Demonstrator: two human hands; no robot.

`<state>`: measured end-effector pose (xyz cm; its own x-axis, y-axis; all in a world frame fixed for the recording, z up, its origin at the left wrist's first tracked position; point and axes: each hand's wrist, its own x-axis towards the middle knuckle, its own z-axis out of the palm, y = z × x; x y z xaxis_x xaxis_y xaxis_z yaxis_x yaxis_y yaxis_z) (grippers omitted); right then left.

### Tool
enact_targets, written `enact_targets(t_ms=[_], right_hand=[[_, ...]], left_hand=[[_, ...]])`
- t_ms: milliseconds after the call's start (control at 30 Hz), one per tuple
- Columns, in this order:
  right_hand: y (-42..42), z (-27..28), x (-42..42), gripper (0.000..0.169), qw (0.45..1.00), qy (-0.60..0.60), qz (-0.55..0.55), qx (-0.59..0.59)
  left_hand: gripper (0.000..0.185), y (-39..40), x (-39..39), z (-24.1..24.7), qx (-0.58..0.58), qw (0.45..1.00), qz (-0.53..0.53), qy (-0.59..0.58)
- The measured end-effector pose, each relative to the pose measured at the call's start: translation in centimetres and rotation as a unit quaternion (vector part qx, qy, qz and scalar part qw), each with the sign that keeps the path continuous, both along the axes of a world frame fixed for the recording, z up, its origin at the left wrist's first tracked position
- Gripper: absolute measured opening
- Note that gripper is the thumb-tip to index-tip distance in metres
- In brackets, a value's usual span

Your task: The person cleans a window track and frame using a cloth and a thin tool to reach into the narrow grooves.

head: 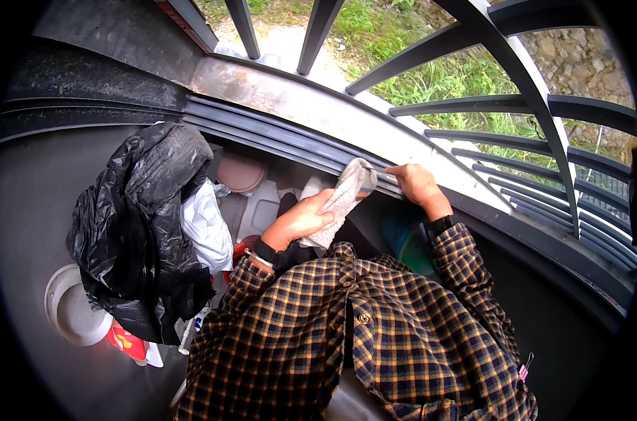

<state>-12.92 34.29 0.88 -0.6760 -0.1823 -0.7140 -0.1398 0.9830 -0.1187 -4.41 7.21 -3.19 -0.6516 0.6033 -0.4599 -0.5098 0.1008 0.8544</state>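
Note:
My left hand (300,218) holds a pale, worn cloth (345,202), one end of which lies on the dark metal window track (276,137). In my right hand (415,184), the fingers are closed on a thin dark tool, seen only in part; its tip meets the cloth's upper end at the track. The tool's kind cannot be told. The track has several parallel grooves and runs beside a whitish sill (297,105). Part of the cloth hangs over my lap, below the track.
Black plastic bags (145,226) and a white bag (208,226) are heaped at the left, above a round whitish basin (71,310). A pink round lid (240,172) lies under the track. Dark metal bars (450,110) stand beyond the sill. A green container (413,252) is below my right arm.

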Motion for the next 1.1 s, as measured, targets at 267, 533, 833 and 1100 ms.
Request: enact_targets(t_ms=[267, 533, 833, 1100], right_hand=[[-4.4, -6.2, 0.6, 0.035, 0.960, 0.017, -0.126, -0.249], [-11.8, -6.2, 2.8, 0.041, 0.939, 0.255, 0.031, -0.228], [-10.0, -7.0, 6.6, 0.052, 0.937, 0.290, 0.079, -0.179], [5.0, -5.2, 14.9, 0.058, 0.955, 0.289, -0.028, -0.061]], left_hand=[[0.055, -4.2, 1.6, 0.0, -0.041, 0.977, 0.187, -0.095], [0.059, -6.5, 3.8, 1.2, -0.053, 0.936, 0.339, -0.081], [0.057, -4.0, 5.0, -1.1, 0.026, 0.928, 0.332, -0.168], [0.058, 4.7, 3.1, -0.7, -0.056, 0.997, -0.014, -0.052]])
